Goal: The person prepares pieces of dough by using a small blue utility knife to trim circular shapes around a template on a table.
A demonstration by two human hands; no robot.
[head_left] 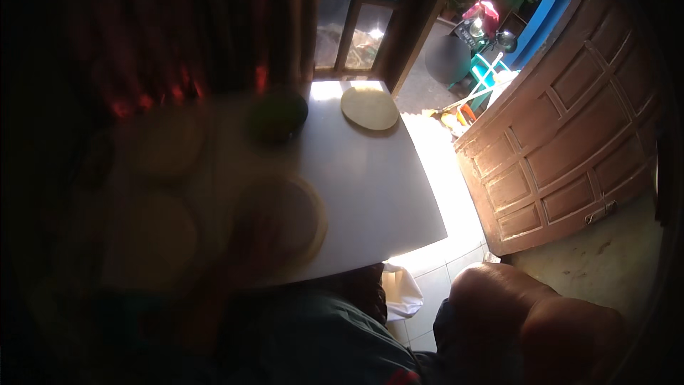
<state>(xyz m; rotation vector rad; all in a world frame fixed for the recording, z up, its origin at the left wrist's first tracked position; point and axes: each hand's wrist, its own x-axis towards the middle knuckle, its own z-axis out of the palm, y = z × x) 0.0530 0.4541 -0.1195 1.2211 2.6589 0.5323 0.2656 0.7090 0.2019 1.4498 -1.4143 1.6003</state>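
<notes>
Deep shadow covers the left half of the head view. My left hand [262, 239] reaches in from the lower left over a round, flat thing with a pale rim [318, 222] on the white table [377, 192]. Its fingers are dark and blurred. To the left lie two dim, round, flat shapes [160, 239], one beyond the other. A dark green rounded thing [279, 117] sits farther back. At the far right corner of the table lies a pale round disc [370, 108]. Bare skin [541, 314] shows at lower right, but no right hand can be made out.
A brown panelled wooden door [570, 135] stands open on the right. Past the doorway are a motorbike [474, 32] and a teal plastic thing [488, 71]. A window [360, 21] and dark red curtain [164, 43] border the far side. A white bag [401, 292] rests below the table.
</notes>
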